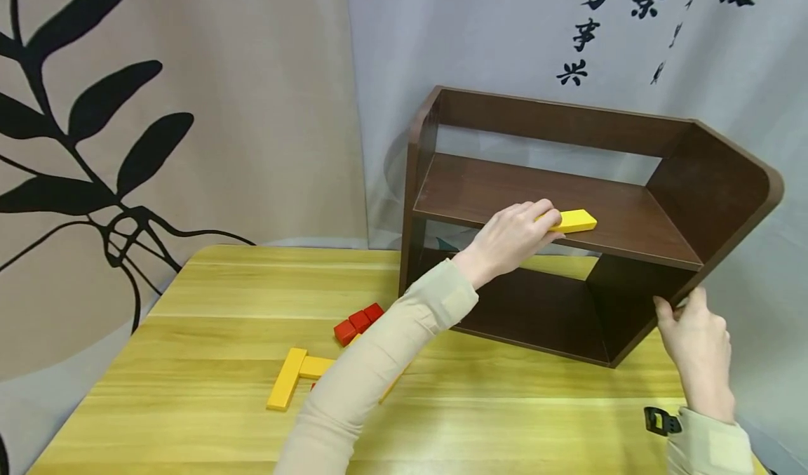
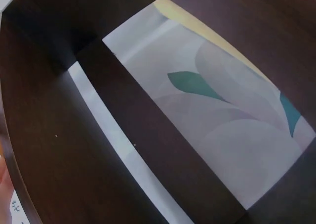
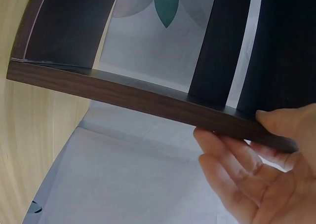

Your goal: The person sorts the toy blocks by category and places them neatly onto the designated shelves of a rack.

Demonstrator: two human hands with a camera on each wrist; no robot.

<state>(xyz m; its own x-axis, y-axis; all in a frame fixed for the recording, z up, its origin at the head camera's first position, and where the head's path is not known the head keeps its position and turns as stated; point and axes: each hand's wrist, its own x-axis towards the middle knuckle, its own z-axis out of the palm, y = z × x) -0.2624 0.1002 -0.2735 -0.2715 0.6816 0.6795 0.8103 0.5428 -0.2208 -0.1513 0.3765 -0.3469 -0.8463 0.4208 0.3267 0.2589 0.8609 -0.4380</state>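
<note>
My left hand [image 1: 514,236] pinches a yellow block [image 1: 576,221] at the front edge of the middle board of a dark brown two-tier shelf [image 1: 536,187]. Whether the block touches the board cannot be told. In the left wrist view the shelf's inside [image 2: 74,150] fills the picture, and only a sliver of the hand shows at the left edge. On the other side, my right hand [image 1: 697,345] grips the lower front edge of the shelf's right side panel [image 1: 719,180]. The right wrist view shows the thumb inside and the fingers outside that panel [image 3: 148,98].
Left of the shelf on the wooden table [image 1: 208,320] lie red cubes [image 1: 345,332] in a row. Nearer are yellow blocks [image 1: 287,379] laid against each other, partly hidden by my left sleeve [image 1: 372,377]. Behind the shelf hangs a pale cloth [image 1: 505,33] with black characters.
</note>
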